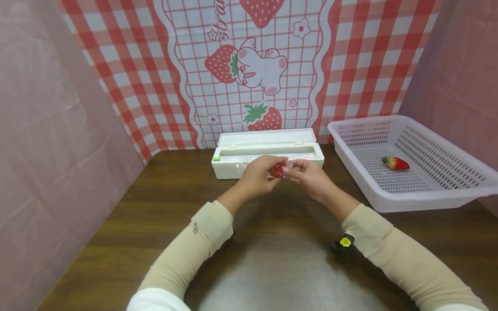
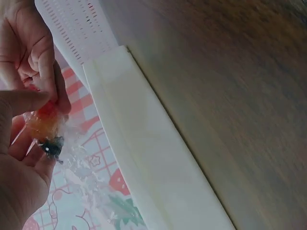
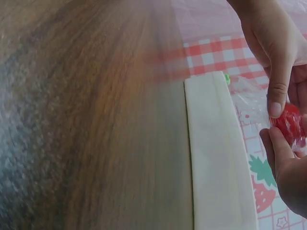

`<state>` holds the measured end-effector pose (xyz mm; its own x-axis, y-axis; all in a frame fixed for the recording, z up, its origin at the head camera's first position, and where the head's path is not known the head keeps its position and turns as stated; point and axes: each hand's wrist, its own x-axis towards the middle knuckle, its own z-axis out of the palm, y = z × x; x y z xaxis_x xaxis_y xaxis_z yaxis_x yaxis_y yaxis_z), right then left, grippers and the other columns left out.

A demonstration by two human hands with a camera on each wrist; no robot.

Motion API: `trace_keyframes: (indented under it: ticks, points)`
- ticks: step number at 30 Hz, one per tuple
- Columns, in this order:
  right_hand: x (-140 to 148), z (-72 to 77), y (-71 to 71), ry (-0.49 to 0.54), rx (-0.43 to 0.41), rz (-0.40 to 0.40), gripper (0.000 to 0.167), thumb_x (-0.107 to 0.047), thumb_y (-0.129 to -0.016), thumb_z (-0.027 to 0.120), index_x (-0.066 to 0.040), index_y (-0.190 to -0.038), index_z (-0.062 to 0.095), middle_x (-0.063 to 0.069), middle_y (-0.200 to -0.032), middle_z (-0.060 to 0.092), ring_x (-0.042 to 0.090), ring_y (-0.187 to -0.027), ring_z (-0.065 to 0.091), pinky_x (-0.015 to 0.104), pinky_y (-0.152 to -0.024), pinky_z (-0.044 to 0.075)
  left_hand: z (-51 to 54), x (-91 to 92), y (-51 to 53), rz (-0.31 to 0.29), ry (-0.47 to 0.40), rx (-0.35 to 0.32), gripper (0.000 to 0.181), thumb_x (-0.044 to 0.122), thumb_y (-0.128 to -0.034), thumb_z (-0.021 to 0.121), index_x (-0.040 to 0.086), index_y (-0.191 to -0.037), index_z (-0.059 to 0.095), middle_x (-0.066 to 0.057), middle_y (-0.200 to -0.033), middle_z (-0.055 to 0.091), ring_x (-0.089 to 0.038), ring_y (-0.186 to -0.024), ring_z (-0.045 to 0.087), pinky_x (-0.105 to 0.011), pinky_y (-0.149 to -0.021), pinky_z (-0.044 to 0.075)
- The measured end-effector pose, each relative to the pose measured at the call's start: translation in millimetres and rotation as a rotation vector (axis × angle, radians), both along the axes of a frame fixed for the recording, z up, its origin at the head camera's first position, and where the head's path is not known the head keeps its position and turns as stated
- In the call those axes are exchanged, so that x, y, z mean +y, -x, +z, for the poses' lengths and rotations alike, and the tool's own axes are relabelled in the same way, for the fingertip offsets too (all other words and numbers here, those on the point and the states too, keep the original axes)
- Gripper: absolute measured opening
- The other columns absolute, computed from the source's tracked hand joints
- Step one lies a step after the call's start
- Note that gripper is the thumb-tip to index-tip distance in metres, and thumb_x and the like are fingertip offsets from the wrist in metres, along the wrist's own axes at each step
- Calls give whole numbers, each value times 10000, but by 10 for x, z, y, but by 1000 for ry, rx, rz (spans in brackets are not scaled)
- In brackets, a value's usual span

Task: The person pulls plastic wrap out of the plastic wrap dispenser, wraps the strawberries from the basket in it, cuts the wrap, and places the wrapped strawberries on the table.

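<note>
- Head: high, facing forward and down across the table (image 1: 272, 263).
- Left wrist: close, tilted, facing the white box (image 2: 139, 134).
- Right wrist: also close, sharing that box and, apparently, the strawberry (image 3: 289, 120).

Backdrop cloth (image 1: 256, 65) reads "stra" (image 1: 222, 19) — then perhaps "w"; mark (image 1: 195, 227) on left sleeve (image 1: 188, 248) — illegible.

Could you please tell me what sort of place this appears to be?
Probably a makeshift, screened-off tabletop workspace indoors: a wood-grain table stands before a strawberry-print backdrop, with pink sheeting at both sides.
</note>
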<state>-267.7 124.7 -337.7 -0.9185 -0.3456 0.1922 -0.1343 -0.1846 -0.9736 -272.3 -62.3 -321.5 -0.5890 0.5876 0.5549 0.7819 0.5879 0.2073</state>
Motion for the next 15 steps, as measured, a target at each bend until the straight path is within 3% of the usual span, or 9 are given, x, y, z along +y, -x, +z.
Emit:
trace_keyframes:
  ticks: [3, 6, 10, 12, 15]
  points:
    - [-11, -6, 2, -17, -8, -69, 360, 34, -966, 511, 256, -1239, 435, -41, -875, 691, 46, -840, 656, 195, -803, 535, -3, -33, -38, 63, -39, -8, 574, 28, -756, 772, 29, -1300, 590, -101, -1268, 629, -232, -1147, 574, -318, -1013, 438]
    - [-3, 0, 10, -30, -27, -159, 391, 18, -961, 541, 248, -1257, 433, -59, -826, 681, 35, -787, 647, 178, -759, 537, -2, -67, -116, 190, -197, -66, 534, -9, -752, 711, 8, -1275, 603, -122, -1224, 646, -257, -1108, 594, -349, -979, 466]
    - [23, 19, 3, -20, -39, -237, 417, 10, -952, 569, 251, -1265, 435, -66, -805, 677, 29, -767, 640, 170, -730, 540, 11, -112, -223, 316, -409, -268, 467, 24, -821, 598, -6, -1287, 599, -142, -1224, 650, -286, -1103, 616, -373, -953, 491]
    - [30, 24, -13, -28, -41, -254, 429, -1, -948, 584, 242, -1272, 444, -66, -817, 673, 30, -779, 635, 173, -736, 541, 17, -124, -246, 331, -443, -386, 489, 59, -863, 543, -10, -1348, 549, -147, -1326, 591, -293, -1187, 572, -384, -1006, 455]
    - [26, 21, -34, -55, -33, -258, 432, -17, -944, 602, 224, -1276, 465, -69, -832, 672, 32, -787, 624, 179, -753, 541, 18, -121, -255, 294, -488, -532, 570, 98, -881, 480, -15, -1438, 430, -146, -1480, 430, -278, -1355, 411, -377, -1113, 330]
